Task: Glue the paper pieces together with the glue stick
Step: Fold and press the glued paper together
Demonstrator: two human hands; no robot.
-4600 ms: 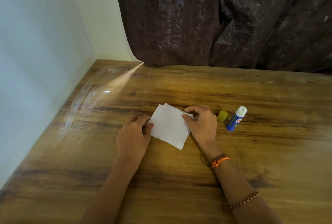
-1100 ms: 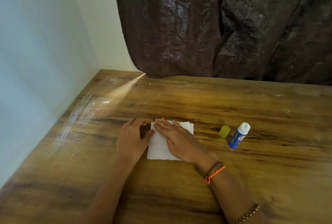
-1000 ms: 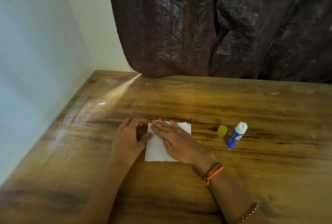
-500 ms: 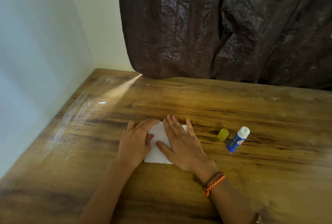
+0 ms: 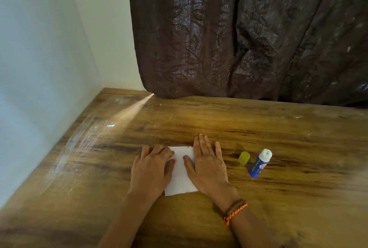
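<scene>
The white paper pieces [image 5: 180, 176] lie stacked flat on the wooden table [image 5: 278, 198]. My left hand [image 5: 150, 172] rests on their left edge, fingers loosely bent, thumb on the paper. My right hand [image 5: 209, 166] lies flat over the right part with fingers straight and pressing down. Right of my hands, the blue glue stick [image 5: 259, 165] lies uncapped with its white tip showing. Its yellow-green cap [image 5: 244, 157] stands just to its left.
A dark brown patterned curtain [image 5: 249, 34] hangs behind the table's far edge. A pale wall [image 5: 39, 68] runs along the table's left side. Bracelets [image 5: 235, 213] circle my right wrist.
My right hand has slid from the paper's left part across to its right side, pressing flat. My left hand stays at the left edge. The glue stick and cap have not moved.
</scene>
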